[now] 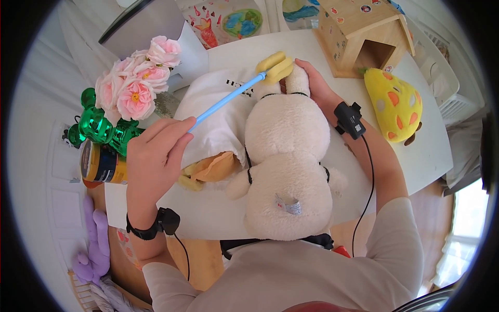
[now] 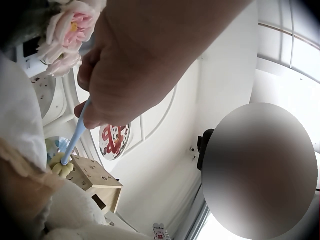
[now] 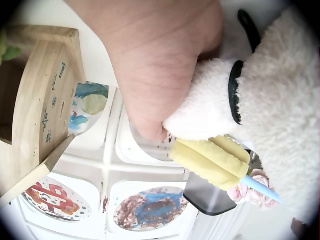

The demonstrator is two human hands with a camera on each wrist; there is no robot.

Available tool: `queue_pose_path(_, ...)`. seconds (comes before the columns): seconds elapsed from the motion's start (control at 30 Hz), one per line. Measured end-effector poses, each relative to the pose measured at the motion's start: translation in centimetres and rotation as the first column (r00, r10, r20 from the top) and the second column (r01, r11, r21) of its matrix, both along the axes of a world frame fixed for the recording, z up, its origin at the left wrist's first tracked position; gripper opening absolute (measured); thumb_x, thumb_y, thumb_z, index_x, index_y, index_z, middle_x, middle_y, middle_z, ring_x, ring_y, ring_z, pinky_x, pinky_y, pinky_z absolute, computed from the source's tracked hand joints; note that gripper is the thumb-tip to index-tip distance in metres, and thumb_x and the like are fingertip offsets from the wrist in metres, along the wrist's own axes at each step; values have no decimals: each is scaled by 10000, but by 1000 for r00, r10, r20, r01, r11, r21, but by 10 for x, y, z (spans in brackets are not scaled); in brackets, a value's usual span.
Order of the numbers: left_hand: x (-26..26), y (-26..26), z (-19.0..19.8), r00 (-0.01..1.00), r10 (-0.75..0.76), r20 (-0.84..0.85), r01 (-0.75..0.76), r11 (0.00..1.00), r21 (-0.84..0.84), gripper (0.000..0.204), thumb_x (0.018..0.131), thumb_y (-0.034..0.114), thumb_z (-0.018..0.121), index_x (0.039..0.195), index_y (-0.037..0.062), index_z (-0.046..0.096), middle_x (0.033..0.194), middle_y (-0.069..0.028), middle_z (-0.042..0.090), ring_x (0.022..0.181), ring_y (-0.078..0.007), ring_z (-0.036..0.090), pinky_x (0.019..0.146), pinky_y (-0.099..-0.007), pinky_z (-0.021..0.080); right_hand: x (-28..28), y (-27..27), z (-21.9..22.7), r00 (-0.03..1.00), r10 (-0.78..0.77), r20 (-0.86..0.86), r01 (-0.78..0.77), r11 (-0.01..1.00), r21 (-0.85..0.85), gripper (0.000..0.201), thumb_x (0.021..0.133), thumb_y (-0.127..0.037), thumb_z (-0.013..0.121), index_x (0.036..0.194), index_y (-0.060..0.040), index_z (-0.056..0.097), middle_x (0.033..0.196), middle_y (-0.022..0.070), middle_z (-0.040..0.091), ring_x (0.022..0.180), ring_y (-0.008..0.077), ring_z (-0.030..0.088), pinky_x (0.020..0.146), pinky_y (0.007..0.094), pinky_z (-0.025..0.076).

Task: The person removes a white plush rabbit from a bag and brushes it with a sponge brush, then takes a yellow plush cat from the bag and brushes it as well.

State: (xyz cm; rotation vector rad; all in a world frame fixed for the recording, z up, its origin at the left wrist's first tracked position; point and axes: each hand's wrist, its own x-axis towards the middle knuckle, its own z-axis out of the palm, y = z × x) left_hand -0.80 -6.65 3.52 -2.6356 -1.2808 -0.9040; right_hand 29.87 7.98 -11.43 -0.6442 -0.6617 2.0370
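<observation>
In the head view, a white fluffy plush toy (image 1: 288, 127) lies back-up on the table, its tag towards the person and black straps round its limbs. My left hand (image 1: 156, 153) pinches the blue handle of a yellow sponge brush (image 1: 276, 67). The sponge head rests right at the toy's far limbs, and the right wrist view shows the yellow sponge (image 3: 210, 159) against the white plush. My right hand (image 1: 317, 86) grips one of these far limbs from the right; its fingers are partly hidden behind the plush.
Left of the toy lies a white cloth bag (image 1: 215, 122) with yellow-orange material (image 1: 215, 167) at its opening. Pink flowers (image 1: 136, 83), a shiny green figure (image 1: 99, 125) and a jar (image 1: 104, 164) stand at left. A wooden house (image 1: 358, 39) and yellow strawberry plush (image 1: 392, 106) are at right.
</observation>
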Motion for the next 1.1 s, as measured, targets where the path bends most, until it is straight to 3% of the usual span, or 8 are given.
queue_pose_path(0.23,-20,-11,10,993,2,117,-2,1000,3,216,765,-31,687,974,25,678,774,-97,639,551,-166,541,494,-247,408,-8,-5,5,994,-102,34,103,995,-5,484,946,-443,428,1157,-28,560,1013,110,619,886,204,607,844,369,506)
queue_pose_path(0.33,0,-5,-2,976,138,167,-133,990,-37,189,762,-52,660,940,7,680,792,-131,644,667,-201,596,614,-263,462,-10,-4,8,998,-70,8,70,997,-39,495,948,-447,419,1170,-26,555,1005,115,616,885,203,608,843,372,507)
queue_pose_path(0.53,2,-13,0,990,79,114,-58,983,-172,186,747,-44,675,926,3,659,779,-117,632,643,-190,586,595,-252,447,-3,-1,2,998,-43,49,42,999,18,508,951,-445,406,1203,-25,542,1062,133,619,927,216,612,883,383,497)
queue_pose_path(0.63,-16,-14,3,992,-2,125,14,996,-93,150,770,-22,677,911,24,656,751,-84,638,525,-148,533,492,-247,415,-10,-7,10,998,-64,26,64,998,7,512,952,-442,400,1229,-29,526,1128,153,613,985,231,611,919,388,483)
queue_pose_path(0.73,-22,-12,-3,945,123,303,-65,978,-196,145,773,-20,677,908,25,655,763,-85,643,549,-148,549,504,-239,421,-10,-8,11,998,-61,15,60,998,24,528,953,-447,394,1255,-30,509,1175,166,599,1033,239,603,945,392,468)
queue_pose_path(0.83,-8,-3,-9,937,207,280,-166,973,-162,134,795,-28,654,926,-2,641,740,-80,629,639,-105,564,585,-233,437,-10,-9,14,999,-4,-36,3,999,-35,551,953,-457,388,1282,-28,494,1215,170,574,1070,246,585,968,396,451)
queue_pose_path(1.0,-9,-5,-15,986,96,133,-86,993,-82,134,789,-30,655,920,-3,642,724,-76,611,597,-105,534,568,-218,418,-1,4,-3,991,-16,130,23,998,-57,579,950,-467,386,1319,-29,466,1261,161,537,1081,253,560,981,394,438)
queue_pose_path(1.1,-32,-25,-7,990,93,106,-77,986,-148,132,785,-26,667,912,-6,640,736,-69,616,583,-103,529,546,-214,406,-13,-15,19,997,-69,26,70,998,-5,565,949,-464,402,1291,-21,482,1210,137,567,980,236,591,939,387,465)
